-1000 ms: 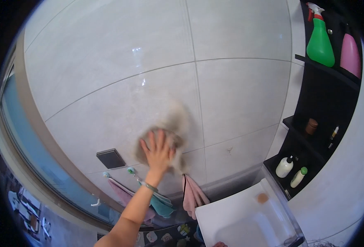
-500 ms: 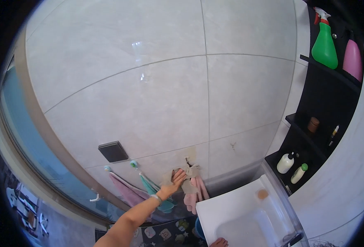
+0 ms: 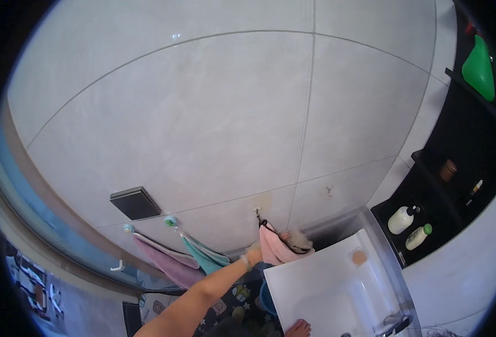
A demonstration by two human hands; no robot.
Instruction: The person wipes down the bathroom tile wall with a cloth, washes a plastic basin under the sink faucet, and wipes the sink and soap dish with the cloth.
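Note:
My left arm reaches to the wall, and my left hand (image 3: 254,255) is mostly behind a pink cloth (image 3: 277,246) hanging from a small wall hook (image 3: 257,211) by a dark loop. Fingertips show past the pink cloth's far side, closed against a fuzzy beige cloth (image 3: 299,241); their full grip is hidden. At the lower edge, what looks like my right hand (image 3: 298,328) rests on the rim of a white basin (image 3: 315,275), fingers stretched out and cut off by the frame. A purple towel (image 3: 166,261) and a teal towel (image 3: 202,254) hang farther left.
Black shelves (image 3: 427,185) on the right hold a white pump bottle (image 3: 399,221), a green-capped bottle (image 3: 418,237) and a green spray bottle (image 3: 478,70). A blue bucket (image 3: 267,297) stands beside the basin. A dark box (image 3: 135,203) is on the wall, near a sliding door.
My left hand has moved right and behind the pink cloth, which now spreads out in front of it. The beige cloth has shifted to the right. The view has tilted down.

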